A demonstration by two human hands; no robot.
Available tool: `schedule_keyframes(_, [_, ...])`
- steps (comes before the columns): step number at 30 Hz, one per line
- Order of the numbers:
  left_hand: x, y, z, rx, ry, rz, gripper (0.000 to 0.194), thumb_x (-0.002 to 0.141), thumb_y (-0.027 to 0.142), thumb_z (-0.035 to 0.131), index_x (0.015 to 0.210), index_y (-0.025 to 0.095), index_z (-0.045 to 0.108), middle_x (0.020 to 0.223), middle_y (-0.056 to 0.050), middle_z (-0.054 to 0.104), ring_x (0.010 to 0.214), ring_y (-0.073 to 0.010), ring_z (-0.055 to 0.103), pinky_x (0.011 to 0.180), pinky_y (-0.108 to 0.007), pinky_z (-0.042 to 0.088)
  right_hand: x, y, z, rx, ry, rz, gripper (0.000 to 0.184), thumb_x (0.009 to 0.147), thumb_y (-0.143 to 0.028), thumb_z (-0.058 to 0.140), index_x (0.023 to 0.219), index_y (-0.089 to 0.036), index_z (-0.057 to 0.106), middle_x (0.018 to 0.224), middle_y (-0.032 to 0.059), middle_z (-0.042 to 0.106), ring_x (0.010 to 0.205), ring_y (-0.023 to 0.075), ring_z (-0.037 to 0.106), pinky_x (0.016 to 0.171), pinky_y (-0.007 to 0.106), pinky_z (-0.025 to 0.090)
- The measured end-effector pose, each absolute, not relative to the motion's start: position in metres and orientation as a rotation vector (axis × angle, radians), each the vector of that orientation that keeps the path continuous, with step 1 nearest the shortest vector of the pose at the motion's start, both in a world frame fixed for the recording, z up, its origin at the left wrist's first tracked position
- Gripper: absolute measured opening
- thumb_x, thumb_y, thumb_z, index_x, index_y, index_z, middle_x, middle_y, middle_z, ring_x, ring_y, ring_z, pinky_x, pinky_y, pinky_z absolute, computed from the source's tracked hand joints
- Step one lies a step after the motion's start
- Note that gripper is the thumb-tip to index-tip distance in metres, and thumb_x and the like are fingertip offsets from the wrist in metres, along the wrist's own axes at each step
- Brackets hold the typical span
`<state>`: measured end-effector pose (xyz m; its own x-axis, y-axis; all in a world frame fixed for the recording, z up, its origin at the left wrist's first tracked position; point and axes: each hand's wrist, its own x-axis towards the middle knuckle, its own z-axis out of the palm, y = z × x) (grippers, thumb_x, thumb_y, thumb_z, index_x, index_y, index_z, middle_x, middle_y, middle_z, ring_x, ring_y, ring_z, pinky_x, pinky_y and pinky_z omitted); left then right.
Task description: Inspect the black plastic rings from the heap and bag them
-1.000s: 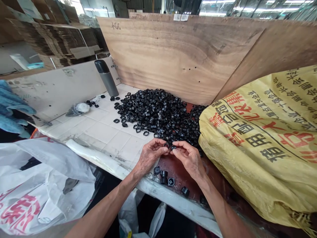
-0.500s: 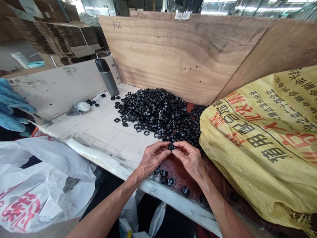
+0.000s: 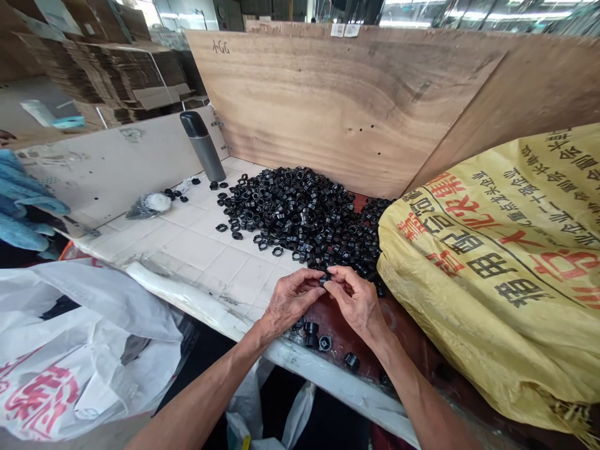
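Note:
Between the fingertips of both hands is a small black plastic fitting (image 3: pixel 324 280), partly covered by the fingers. My left hand (image 3: pixel 291 296) pinches it from the left, and my right hand (image 3: pixel 357 299) grips it from the right. Just beyond the hands rises a heap of black plastic rings (image 3: pixel 300 212). Nearer to me, below the hands, several black cylindrical fittings lie on the dark red surface, among them one with its round end facing up (image 3: pixel 325 343) and another on its side (image 3: pixel 351 360).
A yellow woven sack (image 3: pixel 492 269) bulges in on the right. A wooden board (image 3: pixel 347 106) stands behind the heap. A grey flask (image 3: pixel 204 147) and a small plastic bag (image 3: pixel 149 204) are on the tiled surface at left. White plastic bags (image 3: pixel 94 350) hang at the front left.
The fitting is turned slightly between the fingertips, and the right fingers have shifted a little. Everything else stays where it was.

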<state>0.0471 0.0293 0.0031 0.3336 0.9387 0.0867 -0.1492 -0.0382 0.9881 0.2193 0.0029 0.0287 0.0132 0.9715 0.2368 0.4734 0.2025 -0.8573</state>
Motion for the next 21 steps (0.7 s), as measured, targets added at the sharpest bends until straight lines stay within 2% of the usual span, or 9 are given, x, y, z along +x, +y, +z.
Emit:
schedule_keyframes(4, [0.048,0.03,0.006,1.264,0.795,1.036,0.032,0.081,0.033,0.075,0.109,0.018,0.069,0.099,-0.008,0.076,0.092,-0.022,0.072,0.088,-0.035,0.057,0.219,0.0,0.032,-1.408,-1.67,0.653,0.024,0.096,-0.036,0.055,0.115,-0.023,0.061,0.077,0.0008,0.069,0.066,0.0165,0.065,0.067,0.027,0.053])
schedule_keyframes(7, [0.048,0.03,0.01,1.178,0.771,1.042,0.032,0.08,0.032,0.076,0.107,0.017,0.068,0.096,-0.007,0.077,0.09,-0.0213,0.073,0.087,-0.034,0.057,0.221,-0.001,0.035,-1.37,-1.759,0.646,0.02,0.095,-0.032,0.055,0.111,-0.022,0.061,0.084,0.0025,0.069,0.071,0.0169,0.065,0.07,0.027,0.051])
schedule_keyframes(9, [0.048,0.03,0.012,1.155,0.76,1.037,0.031,0.079,0.03,0.077,0.106,0.017,0.068,0.094,-0.007,0.077,0.089,-0.0205,0.073,0.086,-0.032,0.057,0.222,0.0,0.034,-1.392,-1.814,0.616,0.014,0.096,-0.032,0.054,0.097,-0.021,0.063,0.078,0.002,0.068,0.067,0.016,0.062,0.067,0.026,0.048])
schedule_keyframes(12, [0.048,0.029,0.013,1.184,0.749,1.016,0.031,0.079,0.029,0.077,0.105,0.016,0.069,0.095,-0.007,0.077,0.088,-0.0194,0.072,0.085,-0.031,0.057,0.224,0.001,0.029,-1.476,-1.85,0.522,0.036,0.101,-0.035,0.044,0.071,-0.021,0.059,0.061,-0.0003,0.057,0.055,0.0137,0.053,0.058,0.026,0.04])
schedule_keyframes(13, [0.048,0.029,0.013,1.187,0.746,1.015,0.031,0.079,0.029,0.077,0.105,0.016,0.069,0.095,-0.008,0.077,0.088,-0.0193,0.072,0.084,-0.031,0.057,0.224,0.001,0.029,-1.481,-1.838,0.511,0.039,0.102,-0.036,0.042,0.071,-0.021,0.058,0.06,-0.0006,0.056,0.054,0.0135,0.052,0.058,0.026,0.039])
schedule_keyframes(16, [0.048,0.029,0.011,1.181,0.747,1.021,0.029,0.081,0.029,0.075,0.107,0.016,0.068,0.096,-0.007,0.076,0.088,-0.0194,0.072,0.085,-0.031,0.057,0.222,0.0,0.032,-1.434,-1.777,0.577,0.028,0.101,-0.037,0.045,0.088,-0.021,0.063,0.066,-0.0014,0.058,0.058,0.0136,0.053,0.06,0.024,0.041])
schedule_keyframes(20, [0.046,0.031,0.009,1.202,0.786,1.033,0.03,0.081,0.029,0.075,0.108,0.017,0.068,0.095,-0.007,0.076,0.086,-0.019,0.071,0.082,-0.03,0.056,0.22,-0.001,0.04,-1.439,-1.773,0.593,0.03,0.097,-0.039,0.052,0.075,-0.021,0.061,0.06,-0.003,0.052,0.054,0.0127,0.049,0.057,0.024,0.041])
schedule_keyframes(21, [0.046,0.031,0.009,1.204,0.8,1.039,0.03,0.081,0.03,0.076,0.107,0.016,0.068,0.095,-0.008,0.076,0.086,-0.0192,0.071,0.083,-0.031,0.056,0.22,-0.001,0.041,-1.43,-1.772,0.596,0.026,0.095,-0.039,0.055,0.078,-0.021,0.062,0.062,-0.0027,0.054,0.055,0.013,0.05,0.057,0.024,0.041])
